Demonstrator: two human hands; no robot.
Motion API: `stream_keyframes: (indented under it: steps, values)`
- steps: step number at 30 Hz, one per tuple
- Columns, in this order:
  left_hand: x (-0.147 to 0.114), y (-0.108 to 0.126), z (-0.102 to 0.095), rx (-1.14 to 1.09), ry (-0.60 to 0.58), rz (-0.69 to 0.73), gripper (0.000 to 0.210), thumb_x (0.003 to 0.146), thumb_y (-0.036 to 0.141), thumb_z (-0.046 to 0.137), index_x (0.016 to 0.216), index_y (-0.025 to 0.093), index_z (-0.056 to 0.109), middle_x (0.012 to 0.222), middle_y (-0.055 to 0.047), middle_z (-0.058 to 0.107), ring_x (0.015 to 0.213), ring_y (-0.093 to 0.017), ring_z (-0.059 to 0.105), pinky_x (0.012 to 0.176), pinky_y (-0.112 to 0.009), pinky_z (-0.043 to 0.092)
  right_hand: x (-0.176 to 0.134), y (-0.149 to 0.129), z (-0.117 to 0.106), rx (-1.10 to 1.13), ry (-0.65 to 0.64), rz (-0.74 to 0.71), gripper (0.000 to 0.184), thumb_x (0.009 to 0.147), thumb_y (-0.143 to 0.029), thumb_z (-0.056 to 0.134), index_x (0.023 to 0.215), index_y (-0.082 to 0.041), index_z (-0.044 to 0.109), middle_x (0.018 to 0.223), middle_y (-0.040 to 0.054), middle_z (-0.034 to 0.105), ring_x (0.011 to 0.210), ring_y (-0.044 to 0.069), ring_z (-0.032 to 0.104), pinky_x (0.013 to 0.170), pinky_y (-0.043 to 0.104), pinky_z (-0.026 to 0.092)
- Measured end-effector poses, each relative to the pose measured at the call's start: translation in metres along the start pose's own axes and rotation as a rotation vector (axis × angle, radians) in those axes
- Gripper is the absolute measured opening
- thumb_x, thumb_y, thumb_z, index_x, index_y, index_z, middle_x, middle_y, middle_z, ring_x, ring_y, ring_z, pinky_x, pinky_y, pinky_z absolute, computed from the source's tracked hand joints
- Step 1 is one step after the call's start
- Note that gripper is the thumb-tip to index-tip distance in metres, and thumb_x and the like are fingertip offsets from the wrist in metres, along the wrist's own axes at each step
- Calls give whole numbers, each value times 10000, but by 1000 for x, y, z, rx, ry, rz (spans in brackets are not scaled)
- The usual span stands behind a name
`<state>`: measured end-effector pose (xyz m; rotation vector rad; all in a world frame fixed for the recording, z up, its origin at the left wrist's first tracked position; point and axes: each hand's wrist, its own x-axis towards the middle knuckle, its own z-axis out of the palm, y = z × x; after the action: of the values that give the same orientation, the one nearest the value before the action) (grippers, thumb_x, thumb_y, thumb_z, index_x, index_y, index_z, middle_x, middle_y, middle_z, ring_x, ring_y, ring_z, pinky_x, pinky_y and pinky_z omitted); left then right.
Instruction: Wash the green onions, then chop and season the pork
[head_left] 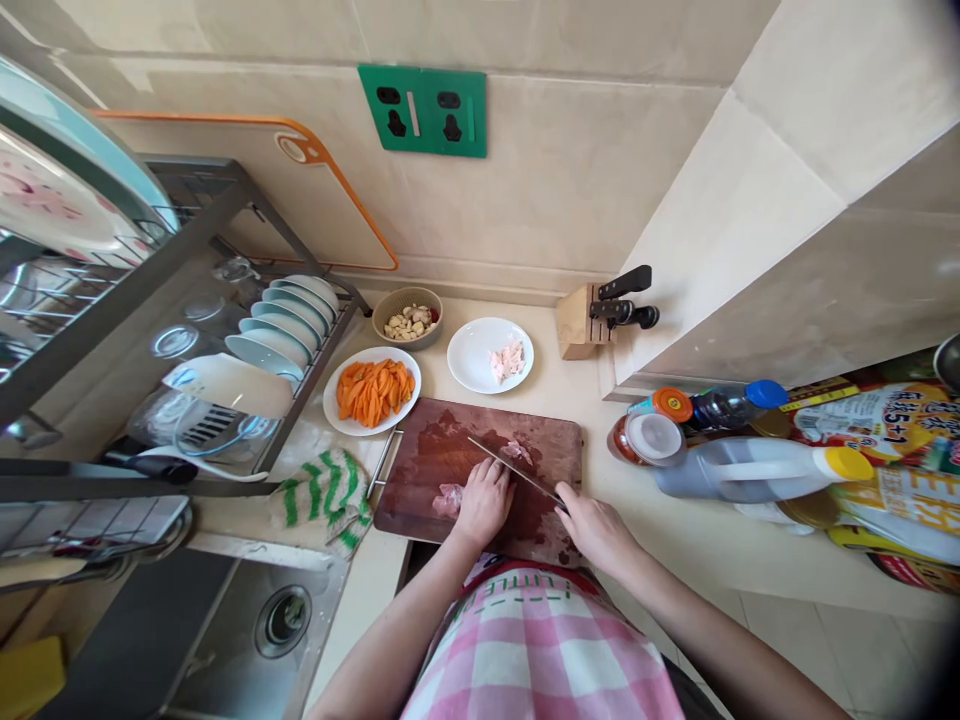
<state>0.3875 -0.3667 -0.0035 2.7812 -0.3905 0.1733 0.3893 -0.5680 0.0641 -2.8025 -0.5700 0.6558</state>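
My right hand is closed round the handle of a kitchen knife, whose blade reaches up and left across the dark reddish-brown cutting board. Right beside the blade, my left hand presses down on the board with curled fingers, holding raw meat that they mostly hide. Small pieces of raw meat lie just beyond the blade. Another chunk of pink meat rests left of my left hand. Behind the board stands a white plate with pale chopped meat on its right side.
Sliced carrots fill a plate at the board's upper left, with a bowl of garlic behind. A knife block stands back right, bottles further right. Left are a dish rack, striped cloth and sink.
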Motion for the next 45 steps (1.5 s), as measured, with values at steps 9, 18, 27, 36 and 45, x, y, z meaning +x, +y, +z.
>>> stream_keyframes:
  steps: [9,18,27,36,45]
  values:
    - [-25,-26,-27,-24,75,-198,192,865,247,453,986,186,588,959,-64,633,924,-208,550,866,-384,411,-33,51,13,302,-64,32,256,887,-344,318,1040,-203,467,963,96,656,890,217,624,695,271,424]
    - [-21,-4,-26,-92,-5,-117,196,857,261,482,1004,225,606,993,-56,628,979,-211,519,852,-379,395,-46,55,17,448,20,104,314,871,-419,312,1027,-218,498,861,69,659,803,222,625,662,293,442]
    - [-9,-4,-6,-31,25,-68,213,868,228,467,1022,201,612,1001,-73,610,968,-212,532,855,-372,436,-52,32,17,291,-36,-10,244,891,-300,313,1046,-222,485,963,66,651,860,196,627,683,261,422]
    - [-7,-6,5,-41,14,-36,232,864,182,462,1043,179,610,1046,-78,628,1005,-227,535,883,-386,440,3,-14,9,93,-62,-9,188,910,-258,339,1036,-177,453,832,91,677,762,212,654,568,244,368]
    - [-19,-17,-7,-236,108,-165,236,897,247,405,995,204,616,993,-60,622,922,-179,576,826,-328,484,-14,18,9,266,-82,-5,197,896,-313,337,1016,-201,445,875,73,664,819,198,637,623,243,388]
